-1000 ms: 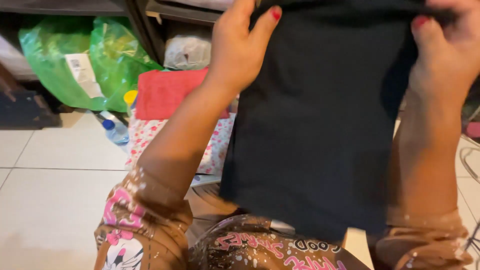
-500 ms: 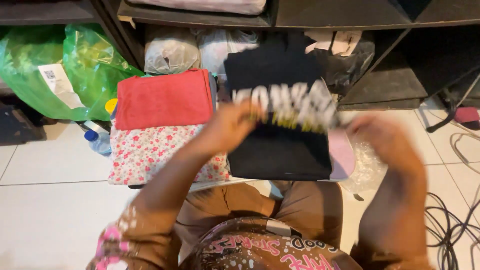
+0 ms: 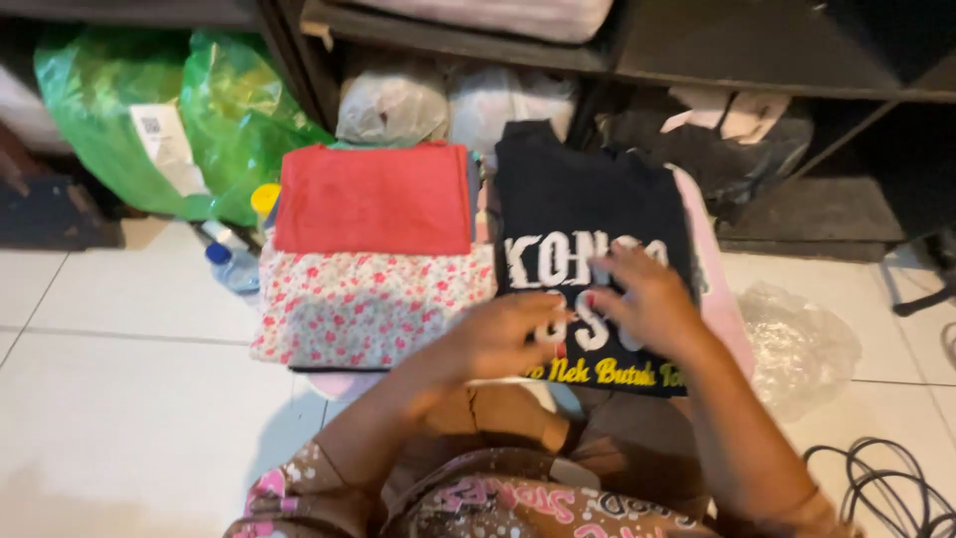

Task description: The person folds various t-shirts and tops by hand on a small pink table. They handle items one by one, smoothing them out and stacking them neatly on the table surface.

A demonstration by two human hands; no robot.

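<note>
Folded shirt: a black T-shirt (image 3: 588, 219) with white and yellow print is laid flat on the tiled floor (image 3: 110, 399), at the right of the row of folded clothes and on top of a pink garment (image 3: 719, 289) whose edge is seen at its right side.
Left hand (image 3: 508, 334): it is rested on the lower printed part of the shirt, fingers loosely bent; nothing is gripped.
Right hand (image 3: 642, 299): it is pressed flat on the print, fingers spread; nothing is held.
Neighbours: a red folded cloth (image 3: 373, 199) is laid on a floral folded cloth (image 3: 368, 304), just beside the shirt's left edge.
Behind: a green plastic bag (image 3: 149, 110) and a dark shelf (image 3: 697, 50) are seen.
Risk: the fold could be opened or shifted sideways if the palms are dragged instead of lifted, and the red pile beside it may be pushed out of line.
Second risk: the pink piece underneath could be wrinkled by uneven pressing.
</note>
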